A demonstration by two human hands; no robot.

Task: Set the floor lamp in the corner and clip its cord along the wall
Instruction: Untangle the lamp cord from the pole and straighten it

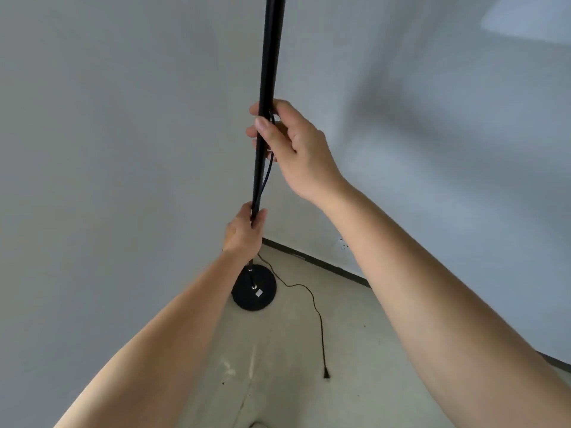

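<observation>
1. Nearest the camera, two bare forearms reach forward and down toward the corner; both hands are on the lamp.
2. The right hand (289, 143) is closed around the black pole (268, 88) at its upper visible part, thumb across the front, and appears to pin a loop of cord against the pole.
3. The left hand (245, 230) is clamped on the same pole lower down, well apart from the right, with a slack length of cord running between the two grips.
4. The floor lamp stands upright. Its round black base (254, 288) rests on the floor (355, 335), close in to the corner where the two grey walls (123, 118) meet. The lamp head is out of view above.
5. The cord (312, 296) leaves the base, trails loose across the floor and ends in a plug (326, 373) lying free. No clips are seen on either wall.
6. Judgement: the placing step is in hand and nearly complete; the clipping step is not yet begun.
7. Judgement: the next move calls for a final seating of the base, release of the pole without tipping it, then gathering the loose cord to the skirting (324, 265) for clipping.
</observation>
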